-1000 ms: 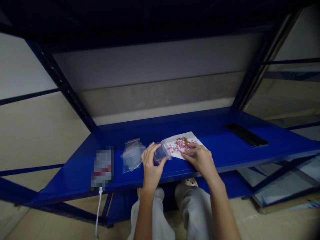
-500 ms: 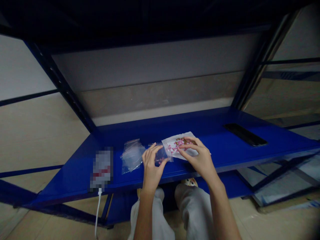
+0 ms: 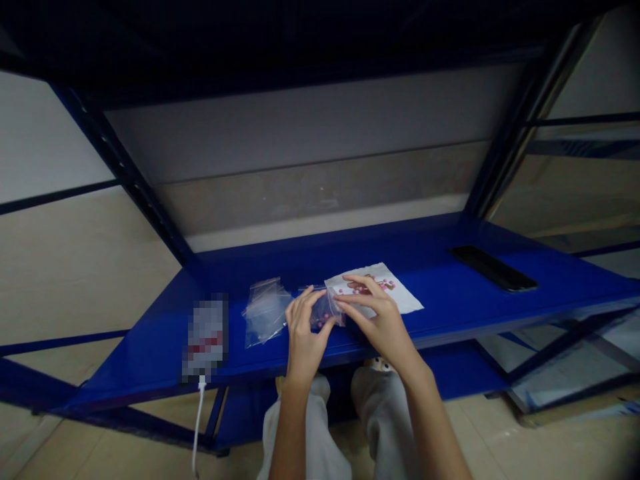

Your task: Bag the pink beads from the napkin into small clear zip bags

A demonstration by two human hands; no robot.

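My left hand (image 3: 304, 323) grips a small clear zip bag (image 3: 320, 312) between thumb and fingers. A few pink pieces (image 3: 324, 319) lie inside the bag. My right hand (image 3: 373, 310) is at the bag's right end, its thumb and forefinger pinched together by the bag's mouth; whatever is between them is too small to make out. Under and behind this hand lies a white sheet of paper (image 3: 407, 297) bearing small round pink pieces and brown pieces (image 3: 387, 285) that look like pills; the hand partly hides them.
Several flat clear zip bags (image 3: 267, 313) lie left of my left hand. Farther left is a blurred-out device (image 3: 205, 337) with a white cable (image 3: 199, 420) hanging over the edge. A black phone (image 3: 493, 267) lies at the right on the blue shelf (image 3: 320, 250). Blue posts flank the shelf.
My right hand has moved left from the pink and brown pieces on the paper to the mouth of the bag. My left hand keeps holding the bag in place.
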